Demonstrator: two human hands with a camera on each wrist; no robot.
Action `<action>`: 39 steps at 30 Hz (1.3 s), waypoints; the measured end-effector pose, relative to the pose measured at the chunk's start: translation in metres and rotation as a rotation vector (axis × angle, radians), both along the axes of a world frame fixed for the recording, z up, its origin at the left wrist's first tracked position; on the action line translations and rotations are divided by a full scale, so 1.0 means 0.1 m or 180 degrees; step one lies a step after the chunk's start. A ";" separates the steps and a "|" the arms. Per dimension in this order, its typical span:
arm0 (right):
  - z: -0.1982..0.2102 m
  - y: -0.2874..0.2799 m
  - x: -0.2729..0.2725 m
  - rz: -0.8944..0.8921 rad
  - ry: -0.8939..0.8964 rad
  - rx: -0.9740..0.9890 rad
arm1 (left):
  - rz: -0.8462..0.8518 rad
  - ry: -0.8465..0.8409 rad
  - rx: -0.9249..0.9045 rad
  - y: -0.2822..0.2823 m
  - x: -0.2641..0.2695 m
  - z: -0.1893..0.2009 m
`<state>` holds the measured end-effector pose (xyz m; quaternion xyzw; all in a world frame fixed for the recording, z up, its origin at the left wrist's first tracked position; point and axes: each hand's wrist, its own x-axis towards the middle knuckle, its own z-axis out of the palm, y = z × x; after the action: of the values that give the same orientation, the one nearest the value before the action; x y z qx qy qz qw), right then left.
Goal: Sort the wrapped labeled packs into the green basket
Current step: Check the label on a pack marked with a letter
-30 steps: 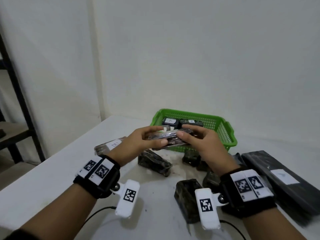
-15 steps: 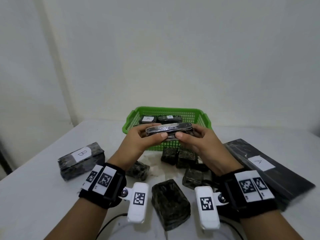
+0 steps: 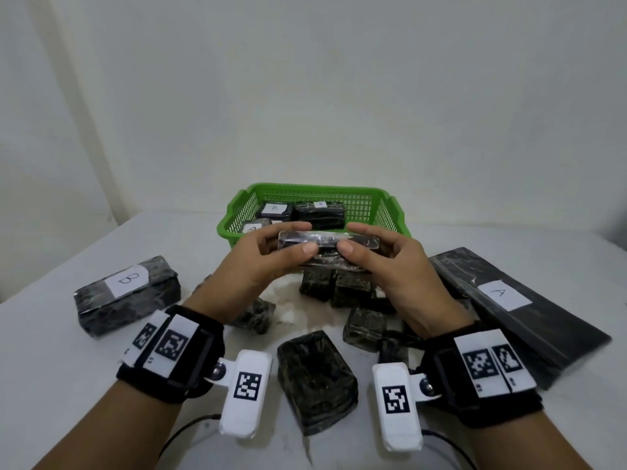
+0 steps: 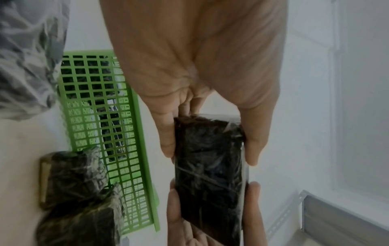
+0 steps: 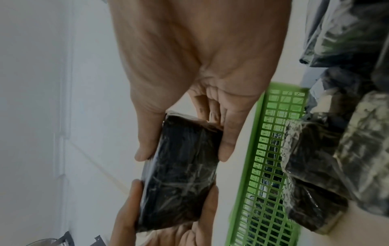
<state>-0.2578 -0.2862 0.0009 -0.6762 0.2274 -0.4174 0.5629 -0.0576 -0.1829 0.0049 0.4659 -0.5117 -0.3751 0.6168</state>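
Holding one wrapped pack [image 3: 327, 245] at both short ends, just in front of the green basket [image 3: 369, 206].

Left hand [image 3: 268, 262] and right hand [image 3: 390, 266] each pinch it between thumb and fingers, above the table [image 3: 51, 334]. The shiny film looks slippery and the pack seems light and rather stiff, so the ends are a good place to grip. No label shows on it; other packs lie below.

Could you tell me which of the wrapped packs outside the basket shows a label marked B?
It is the block-shaped pack at the far left of the table. The flat pack on the right is marked A; the small ones between show no label.
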 end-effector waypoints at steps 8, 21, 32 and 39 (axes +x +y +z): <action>0.01 0.03 -0.02 0.0222 -0.0151 0.0360 | -0.0042 0.0249 -0.0053 0.04 -0.01 0.00; -0.02 0.01 -0.04 0.0601 -0.0170 0.0640 | -0.0007 -0.0027 -0.0159 0.11 -0.01 -0.02; 0.00 0.12 -0.01 0.0284 -0.0106 0.0635 | 0.0306 -0.0206 0.0188 0.04 -0.20 -0.10; 0.02 0.12 -0.03 0.0015 -0.0011 0.0263 | 0.0165 -0.0046 0.0167 0.05 -0.19 -0.08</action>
<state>-0.2606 -0.2745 0.0025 -0.6522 0.2418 -0.4075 0.5917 -0.0767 -0.1783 -0.0030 0.4977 -0.4940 -0.3689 0.6101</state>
